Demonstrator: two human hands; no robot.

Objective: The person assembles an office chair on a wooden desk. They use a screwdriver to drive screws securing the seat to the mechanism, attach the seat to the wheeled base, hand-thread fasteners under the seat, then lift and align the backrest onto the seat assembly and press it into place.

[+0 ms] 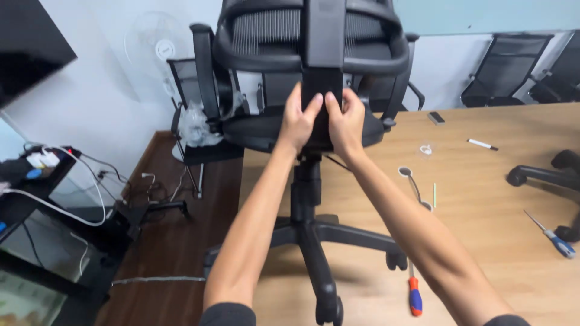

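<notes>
Chair (308, 78): black mesh office chair standing upright on the wooden desk (483, 181), its five-legged wheeled base (314, 235) near you and its back turned towards you.
Left hand (297, 121): your fingers are curled around the left edge of the black back-support bracket (322, 90), just above the seat; it grips the bracket.
Right hand (345, 121): mirrors the left, wrapped on the bracket's right edge, thumb pressed to its face; it also holds the bracket.
Already in place: base, gas column, seat, armrests and mesh back all appear joined, and the chair stands on its own.
What looks left: judging from your grip, the joint where the back meets the seat is the part in hand; whether its screws are in, you cannot tell from here.
Tools nearby: a red-and-blue screwdriver (414, 294) lies beside the base, a blue-handled screwdriver (553, 235) well to the right.
Other parts: a second wheeled base (547, 175) lies at the desk's right edge; more chairs stand against the wall.
</notes>
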